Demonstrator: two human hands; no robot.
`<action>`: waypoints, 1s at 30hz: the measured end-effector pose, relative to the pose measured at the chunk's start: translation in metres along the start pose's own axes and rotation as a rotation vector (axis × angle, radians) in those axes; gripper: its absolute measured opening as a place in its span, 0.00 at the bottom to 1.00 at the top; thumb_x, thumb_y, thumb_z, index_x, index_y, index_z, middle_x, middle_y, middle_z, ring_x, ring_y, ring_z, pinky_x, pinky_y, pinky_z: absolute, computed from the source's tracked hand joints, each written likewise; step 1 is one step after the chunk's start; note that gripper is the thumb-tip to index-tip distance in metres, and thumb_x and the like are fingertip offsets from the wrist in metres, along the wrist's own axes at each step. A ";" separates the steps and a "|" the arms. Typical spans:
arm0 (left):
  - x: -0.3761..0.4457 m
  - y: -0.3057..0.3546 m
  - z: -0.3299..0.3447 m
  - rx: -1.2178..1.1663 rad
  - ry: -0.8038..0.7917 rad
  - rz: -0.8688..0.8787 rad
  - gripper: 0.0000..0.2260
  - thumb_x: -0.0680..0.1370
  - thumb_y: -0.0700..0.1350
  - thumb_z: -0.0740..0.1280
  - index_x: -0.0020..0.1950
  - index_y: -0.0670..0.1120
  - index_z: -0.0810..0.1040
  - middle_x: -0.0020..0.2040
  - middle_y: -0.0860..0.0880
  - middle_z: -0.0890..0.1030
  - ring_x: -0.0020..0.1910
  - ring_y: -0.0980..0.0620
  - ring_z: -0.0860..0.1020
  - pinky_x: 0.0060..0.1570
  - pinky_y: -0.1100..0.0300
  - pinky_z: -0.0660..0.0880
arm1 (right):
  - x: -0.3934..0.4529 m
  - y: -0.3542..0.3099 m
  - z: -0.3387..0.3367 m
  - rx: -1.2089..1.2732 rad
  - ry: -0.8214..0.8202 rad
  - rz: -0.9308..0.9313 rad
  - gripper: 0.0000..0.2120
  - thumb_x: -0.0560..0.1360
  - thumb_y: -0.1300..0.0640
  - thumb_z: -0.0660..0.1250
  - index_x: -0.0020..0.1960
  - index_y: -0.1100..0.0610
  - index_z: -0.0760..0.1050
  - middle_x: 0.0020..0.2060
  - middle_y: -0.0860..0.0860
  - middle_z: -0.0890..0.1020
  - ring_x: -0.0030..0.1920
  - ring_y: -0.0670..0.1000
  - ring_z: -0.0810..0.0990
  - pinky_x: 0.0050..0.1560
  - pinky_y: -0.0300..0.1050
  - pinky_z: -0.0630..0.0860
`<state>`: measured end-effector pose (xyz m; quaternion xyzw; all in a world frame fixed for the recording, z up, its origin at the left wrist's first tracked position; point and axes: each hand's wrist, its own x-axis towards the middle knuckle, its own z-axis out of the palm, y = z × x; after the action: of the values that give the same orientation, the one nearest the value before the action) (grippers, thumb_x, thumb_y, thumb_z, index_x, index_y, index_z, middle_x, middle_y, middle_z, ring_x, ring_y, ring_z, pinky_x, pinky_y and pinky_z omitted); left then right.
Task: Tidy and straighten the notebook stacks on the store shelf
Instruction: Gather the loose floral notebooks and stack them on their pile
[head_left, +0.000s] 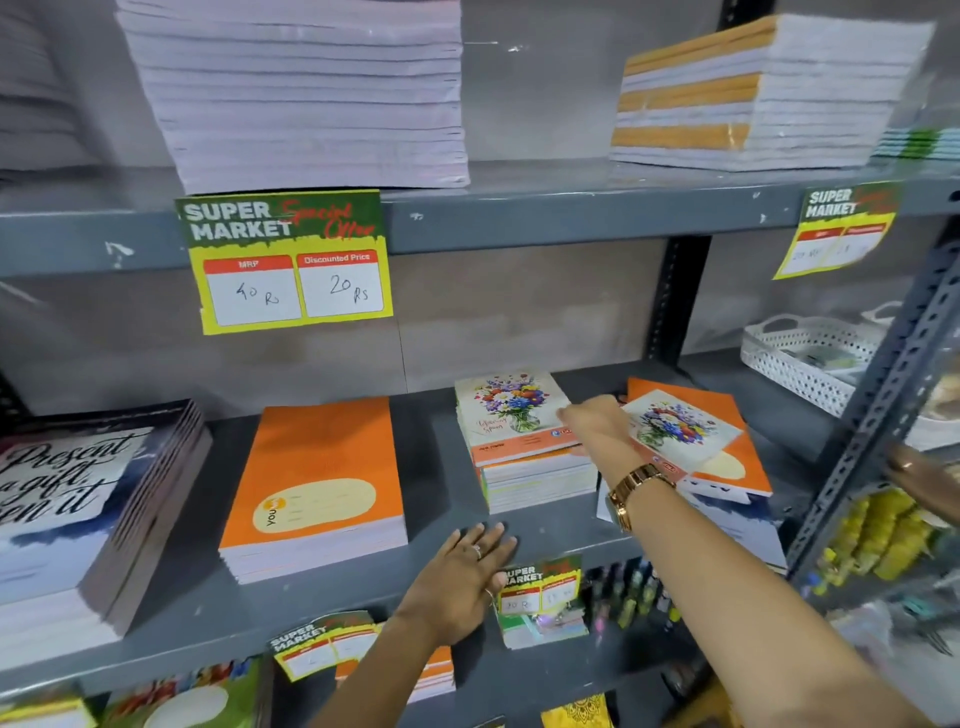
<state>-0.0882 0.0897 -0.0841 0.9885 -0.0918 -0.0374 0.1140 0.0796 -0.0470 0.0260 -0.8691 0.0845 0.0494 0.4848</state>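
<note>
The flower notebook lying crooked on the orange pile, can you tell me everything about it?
The loose flower notebook has a pale cover printed with a bouquet in a vase and an orange band along its lower edge. It looks like thin paper and card. It lies flat but skewed on the orange notebook pile, at the right of the middle shelf. The right hand covers its left edge; whether the fingers grip it is hidden.

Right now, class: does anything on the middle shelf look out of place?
Yes. The loose floral notebook lies skewed on the orange notebook at the right, both turned off square, unlike the neat floral stack beside them.
</note>
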 end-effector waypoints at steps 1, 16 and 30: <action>0.002 0.001 0.000 0.003 -0.001 -0.006 0.22 0.82 0.51 0.47 0.75 0.53 0.47 0.78 0.52 0.47 0.77 0.51 0.45 0.73 0.58 0.39 | 0.001 0.000 -0.004 -0.028 0.019 -0.031 0.07 0.73 0.58 0.66 0.48 0.62 0.76 0.45 0.57 0.79 0.47 0.59 0.80 0.38 0.45 0.79; 0.071 0.052 0.015 0.016 -0.003 0.130 0.23 0.82 0.50 0.48 0.76 0.48 0.45 0.78 0.49 0.46 0.77 0.51 0.44 0.76 0.56 0.42 | 0.035 0.100 -0.082 0.111 0.080 0.173 0.14 0.74 0.57 0.64 0.47 0.70 0.75 0.43 0.67 0.80 0.44 0.63 0.80 0.48 0.53 0.79; 0.086 0.061 0.019 0.049 0.018 0.173 0.24 0.82 0.49 0.49 0.75 0.48 0.42 0.78 0.49 0.46 0.77 0.53 0.44 0.72 0.61 0.37 | 0.056 0.100 -0.068 0.451 0.215 0.389 0.07 0.76 0.59 0.61 0.51 0.62 0.73 0.43 0.59 0.81 0.36 0.59 0.80 0.29 0.47 0.75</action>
<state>-0.0158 0.0109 -0.0932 0.9797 -0.1767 -0.0164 0.0933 0.1151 -0.1622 -0.0311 -0.7076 0.3087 0.0292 0.6349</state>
